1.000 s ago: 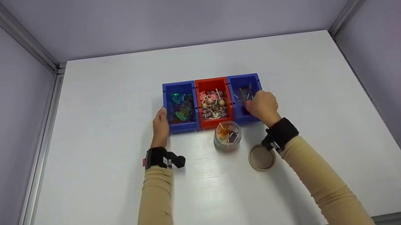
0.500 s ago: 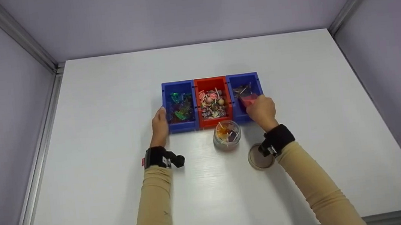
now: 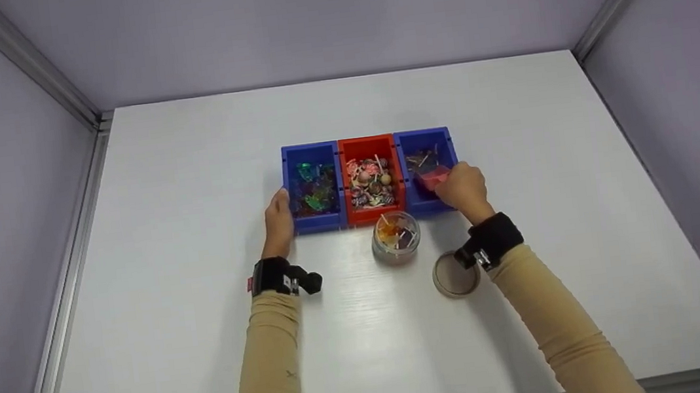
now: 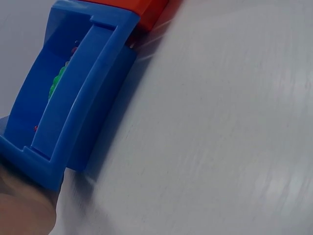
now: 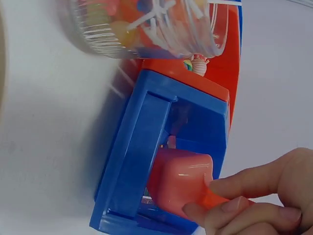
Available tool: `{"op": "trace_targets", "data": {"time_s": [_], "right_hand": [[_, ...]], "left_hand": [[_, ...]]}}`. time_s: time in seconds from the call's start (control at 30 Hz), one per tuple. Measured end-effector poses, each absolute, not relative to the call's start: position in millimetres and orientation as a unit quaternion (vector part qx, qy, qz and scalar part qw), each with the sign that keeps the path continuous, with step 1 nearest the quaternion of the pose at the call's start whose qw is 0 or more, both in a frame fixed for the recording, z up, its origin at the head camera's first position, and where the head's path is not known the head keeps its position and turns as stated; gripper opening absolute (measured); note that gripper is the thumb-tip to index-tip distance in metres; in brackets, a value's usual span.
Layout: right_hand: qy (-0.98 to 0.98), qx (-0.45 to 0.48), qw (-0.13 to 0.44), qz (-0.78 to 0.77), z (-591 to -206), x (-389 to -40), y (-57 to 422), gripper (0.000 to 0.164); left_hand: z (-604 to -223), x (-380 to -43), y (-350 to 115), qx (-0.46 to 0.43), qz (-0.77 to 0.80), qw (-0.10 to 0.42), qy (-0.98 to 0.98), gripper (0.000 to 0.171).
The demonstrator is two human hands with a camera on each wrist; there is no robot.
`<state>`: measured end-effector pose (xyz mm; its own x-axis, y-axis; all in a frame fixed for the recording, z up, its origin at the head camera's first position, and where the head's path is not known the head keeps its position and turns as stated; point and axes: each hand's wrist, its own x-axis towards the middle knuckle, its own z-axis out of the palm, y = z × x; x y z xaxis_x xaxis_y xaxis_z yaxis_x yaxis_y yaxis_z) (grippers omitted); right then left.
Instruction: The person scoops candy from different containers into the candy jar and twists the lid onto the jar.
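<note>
My right hand (image 3: 462,189) grips the handle of a translucent red scoop (image 5: 183,178). The scoop's bowl is inside the right blue bin (image 5: 129,161), among small sticks and dark pieces. My left hand (image 3: 278,223) rests against the outer side of the left blue bin (image 3: 319,222); in the left wrist view only part of that hand (image 4: 24,210) shows and its fingertips are hidden. Between the blue bins stands a red bin (image 3: 367,143) of wrapped lollipops (image 3: 372,184). Green and dark translucent pieces (image 3: 318,190) lie in the left bin.
An uncapped glass jar (image 3: 398,253) partly filled with lollipops stands just in front of the red bin. A round lid (image 3: 455,277) lies on the white table (image 3: 189,175) below my right wrist. Walls rise at the back and both sides.
My right hand has turned and shifted slightly within the right bin, and the red scoop, mostly covered by the hand one second ago, now shows. My left hand has stayed at the left bin.
</note>
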<state>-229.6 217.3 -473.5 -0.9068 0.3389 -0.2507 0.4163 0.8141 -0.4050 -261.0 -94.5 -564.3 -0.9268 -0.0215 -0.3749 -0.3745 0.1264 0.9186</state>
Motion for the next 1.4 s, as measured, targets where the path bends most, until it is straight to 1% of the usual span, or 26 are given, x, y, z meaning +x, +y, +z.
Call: {"op": "trace_targets", "data": {"time_s": [0.13,0.27,0.47,0.57,0.7,0.97,1.1,1.23,1.4], "right_hand": [[0.948,0.195,0.06,-0.244,-476,-230,212,0.037],[0.943,0.212,0.038,-0.255,-482,-232,204,0.031],[0.94,0.226,-0.001,-0.255,-499,-234,190,0.014],[0.941,0.227,-0.023,-0.252,-505,-233,186,0.016],[0.94,0.22,-0.035,-0.259,-509,-232,183,0.021],[0.943,0.226,-0.038,-0.24,-511,-228,187,0.022],[0.93,0.219,-0.042,-0.292,-510,-228,191,0.021],[0.907,0.233,-0.04,-0.349,-510,-229,195,0.024],[0.913,0.246,-0.032,-0.324,-509,-226,196,0.024]], "left_hand": [[-564,-260,-94,-0.132,0.647,0.131,0.74,0.057],[-562,-259,-94,-0.13,0.64,0.138,0.745,0.059],[-559,-258,-94,-0.128,0.631,0.139,0.752,0.06],[-558,-259,-94,-0.126,0.628,0.14,0.755,0.06],[-558,-259,-95,-0.129,0.627,0.134,0.756,0.059],[-556,-258,-96,-0.126,0.628,0.146,0.754,0.059],[-556,-258,-97,-0.124,0.628,0.141,0.756,0.057],[-557,-259,-98,-0.121,0.625,0.141,0.758,0.057],[-556,-259,-95,-0.123,0.629,0.142,0.754,0.057]]}}
